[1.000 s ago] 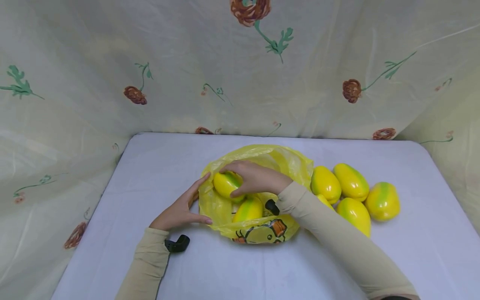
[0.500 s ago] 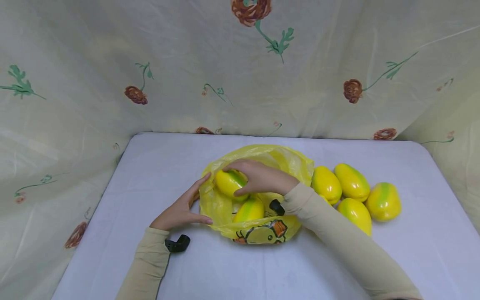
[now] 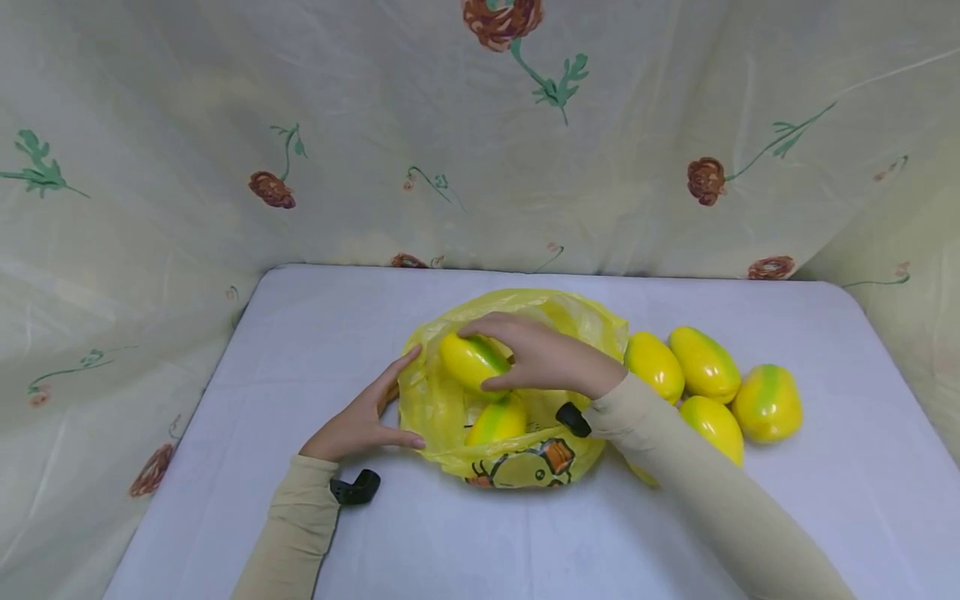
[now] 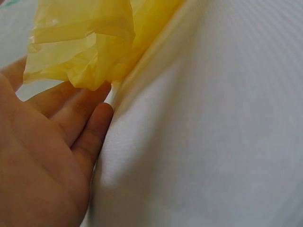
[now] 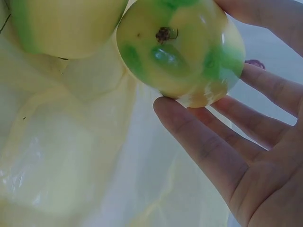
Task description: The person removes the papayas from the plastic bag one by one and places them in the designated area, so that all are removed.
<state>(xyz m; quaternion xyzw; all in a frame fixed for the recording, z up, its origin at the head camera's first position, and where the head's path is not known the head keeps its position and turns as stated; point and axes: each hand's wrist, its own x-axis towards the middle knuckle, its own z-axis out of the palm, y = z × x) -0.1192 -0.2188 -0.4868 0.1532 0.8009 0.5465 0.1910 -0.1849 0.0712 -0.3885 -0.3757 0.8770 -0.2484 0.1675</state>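
Observation:
A yellow plastic bag (image 3: 517, 304) with a cartoon duck print lies with its mouth spread wide. My right hand (image 3: 536, 354) grips a glossy yellow mango with a green stripe (image 3: 468, 360) over the bag's left part. In the right wrist view, the fingers and thumb reach around the mango's stem end (image 5: 182, 52). Below it, another mango (image 3: 498, 421) lies inside the bag. My left hand (image 3: 367, 417) rests at the bag's left side, thumb and fingers spread apart. Its fingers touch the bag's yellow film (image 4: 80, 52) in the left wrist view.
Several more mangoes (image 3: 767, 403) lie grouped on the white-covered table (image 3: 847, 517), right of the bag. My right forearm passes in front of some of them. A pale flowered curtain (image 3: 600, 167) hangs behind the table and along both sides.
My right hand has moved a little up and to the right with the mango in its grip. The left hand and the bag look still.

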